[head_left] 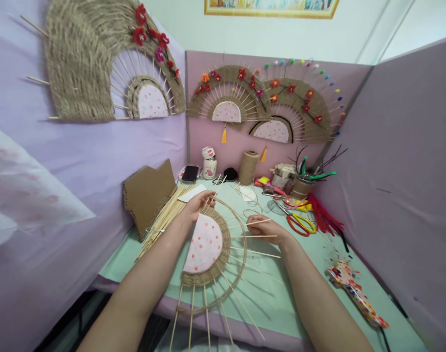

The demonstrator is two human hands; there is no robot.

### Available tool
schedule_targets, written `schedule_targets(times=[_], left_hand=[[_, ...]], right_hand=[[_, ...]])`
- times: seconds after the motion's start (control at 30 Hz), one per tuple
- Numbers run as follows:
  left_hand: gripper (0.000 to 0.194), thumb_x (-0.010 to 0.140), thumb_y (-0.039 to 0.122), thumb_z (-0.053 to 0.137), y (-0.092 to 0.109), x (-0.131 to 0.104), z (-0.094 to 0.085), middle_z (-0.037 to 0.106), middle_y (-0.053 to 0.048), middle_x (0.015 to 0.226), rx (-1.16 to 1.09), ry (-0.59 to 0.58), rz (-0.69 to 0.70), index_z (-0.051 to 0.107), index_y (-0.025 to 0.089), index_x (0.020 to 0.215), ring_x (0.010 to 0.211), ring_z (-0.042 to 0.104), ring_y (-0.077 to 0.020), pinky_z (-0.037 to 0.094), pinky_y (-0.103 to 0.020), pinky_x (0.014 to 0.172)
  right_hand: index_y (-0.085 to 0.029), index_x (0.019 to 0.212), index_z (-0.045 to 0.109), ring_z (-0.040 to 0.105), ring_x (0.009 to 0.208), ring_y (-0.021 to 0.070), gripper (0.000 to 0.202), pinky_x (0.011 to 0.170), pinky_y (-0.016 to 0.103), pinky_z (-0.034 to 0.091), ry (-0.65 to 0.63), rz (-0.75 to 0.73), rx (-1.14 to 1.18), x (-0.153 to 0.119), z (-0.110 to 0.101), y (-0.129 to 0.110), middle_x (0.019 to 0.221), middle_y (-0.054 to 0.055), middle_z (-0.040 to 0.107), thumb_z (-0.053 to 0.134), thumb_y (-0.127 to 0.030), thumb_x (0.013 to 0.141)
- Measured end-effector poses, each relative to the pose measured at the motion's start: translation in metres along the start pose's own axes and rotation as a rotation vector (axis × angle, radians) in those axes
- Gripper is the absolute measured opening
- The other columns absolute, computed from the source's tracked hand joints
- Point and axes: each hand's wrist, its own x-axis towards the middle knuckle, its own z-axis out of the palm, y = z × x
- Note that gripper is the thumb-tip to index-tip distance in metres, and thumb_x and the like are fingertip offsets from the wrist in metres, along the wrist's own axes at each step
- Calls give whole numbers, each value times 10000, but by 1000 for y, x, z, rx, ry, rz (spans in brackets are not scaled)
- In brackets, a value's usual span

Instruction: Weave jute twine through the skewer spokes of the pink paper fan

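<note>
A half-round woven piece [225, 244] with a white, pink-dotted centre [205, 242] is tilted above the table, its thin sticks spreading right and downward. A thin twine arc [245, 254] crosses those sticks. My left hand [204, 201] grips the upper end of the piece, fingers closed around the sticks and woven edge. At the right side, my right hand [260, 226] has its fingers pinched together beside the upper sticks, near a loop of twine; what lies between its fingertips is too small to tell.
Bundled sticks [163, 220] and folded cardboard [151, 190] lie left. Behind are a twine spool [248, 167] and a jar [209, 165]. Scissors [299, 222], red fuzzy stems [323, 215] and a patterned glue gun [356, 293] are right. Woven fans [79, 58] hang on the partitions.
</note>
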Motion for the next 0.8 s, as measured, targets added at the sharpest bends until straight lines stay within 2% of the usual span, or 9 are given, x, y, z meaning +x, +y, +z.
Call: schedule_targets(times=[0.13,0.27,0.43,0.6,0.67,0.8], left_hand=[[190,742,162,593,2,-9,4,416,59,494,61,-89,-91,613,92,917,362,364,-29,279,-141,357],[181,732,155,622,3,-13,4,376,75,461,153,-109,-103,632,75,895,345,329,-9,225,-120,340],[162,726,190,647,3,-10,-2,446,52,490,183,-118,-68,641,86,849,355,350,-11,268,-132,357],[155,724,157,644,2,-3,-8,566,-5,641,128,-123,-73,638,94,866,406,403,-8,303,-122,372],[148,724,152,644,2,-1,-9,563,-6,646,124,-110,-63,642,97,861,425,419,-10,315,-117,383],[159,713,188,663,1,-1,-7,457,41,521,167,-92,-66,649,102,846,406,400,-23,301,-122,377]], right_hand=[[-151,631,539,242,454,44,212,440,203,134,-10,1,33,0,-2,0,492,-73,361,710,-277,637],[-148,643,553,237,455,43,214,435,202,132,-20,-2,24,0,-3,1,496,-71,364,716,-288,638],[-152,658,559,246,465,45,224,447,204,143,-4,-5,35,0,-8,1,519,-64,361,727,-299,641],[-150,705,574,216,456,39,231,441,202,119,78,-47,87,0,-15,-2,534,-67,340,718,-326,670],[-148,706,578,207,449,41,244,434,203,119,106,-77,116,-1,-16,-4,515,-73,315,718,-343,667],[-147,698,576,203,440,42,256,427,205,134,121,-102,141,-3,-16,-7,497,-79,300,721,-353,660]])
